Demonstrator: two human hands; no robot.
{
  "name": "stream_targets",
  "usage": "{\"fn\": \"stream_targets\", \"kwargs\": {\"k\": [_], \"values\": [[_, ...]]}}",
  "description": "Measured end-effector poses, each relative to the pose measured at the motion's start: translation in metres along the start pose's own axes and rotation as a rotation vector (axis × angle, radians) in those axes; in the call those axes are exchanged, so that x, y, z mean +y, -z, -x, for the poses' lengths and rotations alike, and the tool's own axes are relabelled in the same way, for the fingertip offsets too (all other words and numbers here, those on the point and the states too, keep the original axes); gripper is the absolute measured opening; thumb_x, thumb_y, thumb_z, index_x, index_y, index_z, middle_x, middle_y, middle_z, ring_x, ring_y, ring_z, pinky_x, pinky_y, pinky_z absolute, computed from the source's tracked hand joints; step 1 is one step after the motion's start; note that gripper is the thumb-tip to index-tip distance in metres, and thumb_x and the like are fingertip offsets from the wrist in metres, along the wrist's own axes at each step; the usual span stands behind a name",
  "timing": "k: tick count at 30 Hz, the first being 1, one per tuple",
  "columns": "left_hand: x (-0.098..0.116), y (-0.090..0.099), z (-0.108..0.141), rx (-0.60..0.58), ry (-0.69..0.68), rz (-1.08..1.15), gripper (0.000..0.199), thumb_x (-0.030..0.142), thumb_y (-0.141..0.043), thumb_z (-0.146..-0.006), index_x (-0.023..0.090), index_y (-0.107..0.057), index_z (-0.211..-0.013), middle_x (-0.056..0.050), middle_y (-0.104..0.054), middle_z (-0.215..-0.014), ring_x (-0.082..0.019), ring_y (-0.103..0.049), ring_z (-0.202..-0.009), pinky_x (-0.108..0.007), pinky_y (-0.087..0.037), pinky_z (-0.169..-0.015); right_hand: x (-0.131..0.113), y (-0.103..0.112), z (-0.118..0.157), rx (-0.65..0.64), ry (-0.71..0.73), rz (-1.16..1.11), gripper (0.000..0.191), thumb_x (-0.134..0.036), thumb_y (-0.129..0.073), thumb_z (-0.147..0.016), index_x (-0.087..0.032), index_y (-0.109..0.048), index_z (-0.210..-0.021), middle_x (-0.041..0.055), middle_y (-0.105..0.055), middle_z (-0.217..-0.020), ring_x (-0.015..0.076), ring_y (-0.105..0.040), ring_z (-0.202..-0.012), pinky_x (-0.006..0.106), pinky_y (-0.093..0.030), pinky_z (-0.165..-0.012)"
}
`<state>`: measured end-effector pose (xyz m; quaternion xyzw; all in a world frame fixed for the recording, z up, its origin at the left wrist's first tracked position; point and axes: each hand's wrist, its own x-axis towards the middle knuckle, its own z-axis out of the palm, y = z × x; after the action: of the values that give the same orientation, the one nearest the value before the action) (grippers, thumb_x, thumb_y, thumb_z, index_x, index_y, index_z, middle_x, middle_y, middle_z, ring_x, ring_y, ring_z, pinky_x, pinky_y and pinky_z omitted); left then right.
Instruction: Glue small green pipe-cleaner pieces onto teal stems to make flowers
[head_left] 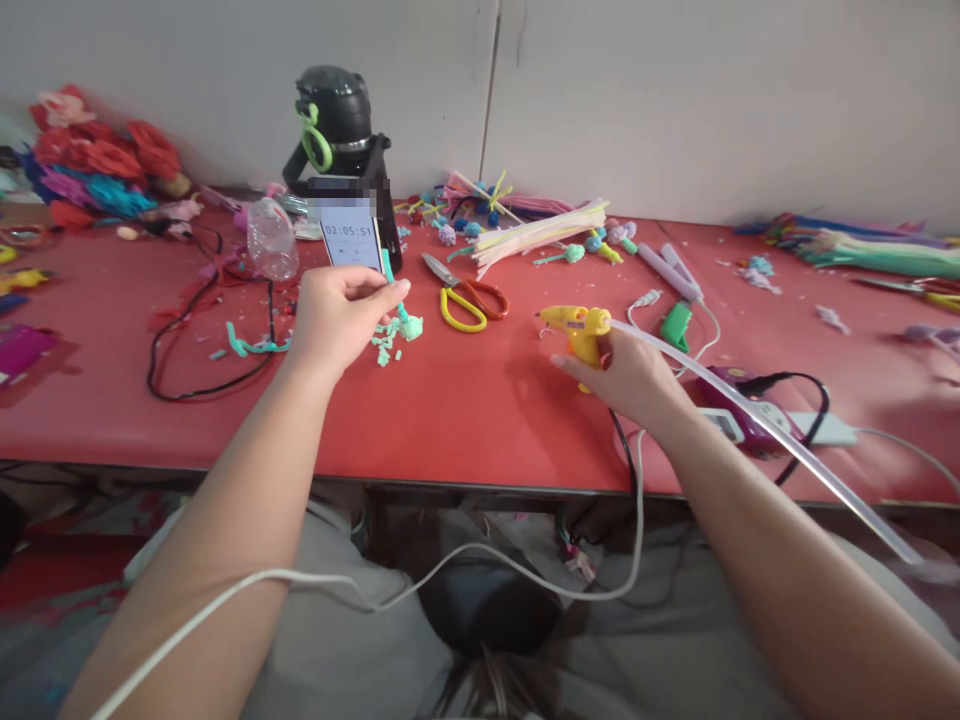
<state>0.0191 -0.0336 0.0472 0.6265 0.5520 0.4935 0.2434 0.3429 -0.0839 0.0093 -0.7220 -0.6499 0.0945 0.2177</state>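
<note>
My left hand (349, 305) is closed in a pinch on a teal pipe cleaner stem (387, 264). A mint-green fuzzy head (409, 327) is at the stem's lower end, close to the table. Small mint-green clippings (385, 345) lie beside it. My right hand (634, 372) is wrapped around the grip of a yellow hot glue gun (574, 320), its nozzle pointing left. Out of the gun's back runs a long clear glue stick (772, 430), over my right forearm. Between the hands lie scissors (469, 303) with one yellow and one red handle.
A phone (352, 235) showing a timer leans on a black bottle (337, 120). Bundled pipe cleaners (536, 235) lie behind the scissors. A purple power strip (750, 410) with cords sits at right. A clear plastic bottle (271, 240) and red flowers (105, 150) are at left.
</note>
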Motion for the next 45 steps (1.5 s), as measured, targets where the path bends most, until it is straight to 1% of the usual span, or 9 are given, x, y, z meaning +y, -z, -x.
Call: {"fn": "stream_targets", "kwargs": {"k": [4, 7, 12, 17, 23, 29, 35, 41, 45], "values": [[-0.001, 0.000, -0.001, 0.001, -0.011, -0.003, 0.021, 0.036, -0.079, -0.077, 0.019, -0.071, -0.068, -0.001, -0.065, -0.057, -0.013, -0.057, -0.052, -0.025, -0.041, -0.048, -0.006, 0.029, 0.019, -0.212, -0.178, 0.256, 0.063, -0.084, -0.052, -0.081, -0.026, -0.043, -0.057, 0.0035, -0.053, -0.053, 0.0195, -0.047, -0.047, 0.037, -0.033, -0.049], [-0.003, -0.001, -0.003, 0.014, -0.040, -0.046, 0.020, 0.034, -0.079, -0.078, 0.019, -0.070, -0.068, -0.001, -0.065, -0.057, -0.014, -0.058, -0.053, -0.027, -0.042, -0.051, -0.017, 0.030, 0.031, -0.387, 0.018, 0.193, 0.063, -0.075, -0.053, -0.088, -0.025, -0.041, -0.051, 0.0030, -0.050, -0.051, 0.0183, -0.048, -0.049, 0.036, -0.032, -0.050], [-0.010, -0.007, -0.006, 0.051, -0.130, -0.111, 0.019, 0.028, -0.078, -0.078, 0.019, -0.068, -0.065, 0.000, -0.065, -0.057, -0.014, -0.060, -0.056, -0.028, -0.043, -0.057, -0.069, -0.028, 0.028, -0.402, 0.583, -0.269, 0.016, -0.034, -0.062, -0.096, -0.020, -0.070, -0.094, 0.0046, -0.072, -0.091, 0.0169, -0.062, -0.079, 0.031, -0.046, -0.073], [-0.016, -0.001, -0.008, 0.112, -0.161, -0.123, 0.017, 0.025, -0.075, -0.079, 0.018, -0.068, -0.065, 0.000, -0.065, -0.056, -0.015, -0.061, -0.056, -0.027, -0.044, -0.057, -0.139, -0.085, 0.010, -0.252, 0.476, -0.260, 0.021, -0.031, -0.063, -0.097, -0.018, -0.071, -0.112, 0.0090, -0.072, -0.108, 0.0208, -0.066, -0.094, 0.030, -0.047, -0.079], [-0.018, 0.011, -0.010, 0.155, -0.183, -0.139, 0.015, 0.020, -0.076, -0.078, 0.017, -0.067, -0.065, 0.001, -0.064, -0.057, -0.014, -0.061, -0.057, -0.026, -0.044, -0.056, -0.179, -0.102, 0.003, -0.235, 0.372, -0.240, 0.017, -0.031, -0.062, -0.096, -0.025, -0.072, -0.108, 0.0061, -0.071, -0.115, 0.0234, -0.067, -0.098, 0.030, -0.045, -0.070], [-0.018, 0.014, -0.010, 0.168, -0.200, -0.146, 0.015, 0.023, -0.077, -0.078, 0.017, -0.069, -0.067, -0.001, -0.068, -0.062, -0.015, -0.063, -0.060, -0.027, -0.045, -0.058, -0.175, -0.111, -0.001, -0.183, 0.381, -0.299, 0.011, -0.023, -0.057, -0.094, -0.022, -0.068, -0.092, 0.0055, -0.072, -0.106, 0.0219, -0.066, -0.091, 0.030, -0.044, -0.069], [-0.016, 0.010, -0.008, 0.109, -0.194, -0.141, 0.015, 0.025, -0.075, -0.079, 0.017, -0.070, -0.067, -0.001, -0.067, -0.060, -0.015, -0.062, -0.059, -0.027, -0.045, -0.058, -0.152, -0.111, -0.007, -0.177, 0.437, -0.607, 0.006, -0.014, -0.058, -0.088, -0.018, -0.062, -0.088, 0.0055, -0.071, -0.085, 0.0172, -0.064, -0.074, 0.029, -0.050, -0.072], [-0.004, -0.006, 0.012, -0.139, -0.201, -0.088, 0.023, 0.035, -0.073, -0.083, 0.016, -0.074, -0.070, -0.002, -0.069, -0.063, -0.015, -0.061, -0.059, -0.027, -0.043, -0.057, -0.113, -0.077, -0.005, -0.127, 0.430, -0.771, 0.015, -0.017, -0.061, -0.086, -0.019, -0.072, -0.096, 0.0063, -0.076, -0.094, 0.0190, -0.070, -0.086, 0.034, -0.054, -0.082], [0.007, -0.026, 0.031, -0.311, -0.204, 0.019, 0.030, 0.045, -0.074, -0.084, 0.016, -0.077, -0.076, -0.003, -0.074, -0.072, -0.017, -0.065, -0.067, -0.028, -0.047, -0.062, -0.088, -0.042, 0.005, -0.166, 0.357, -0.746, 0.017, -0.033, -0.065, -0.089, -0.018, -0.075, -0.088, 0.0023, -0.070, -0.072, 0.0162, -0.062, -0.066, 0.031, -0.049, -0.065]]}}
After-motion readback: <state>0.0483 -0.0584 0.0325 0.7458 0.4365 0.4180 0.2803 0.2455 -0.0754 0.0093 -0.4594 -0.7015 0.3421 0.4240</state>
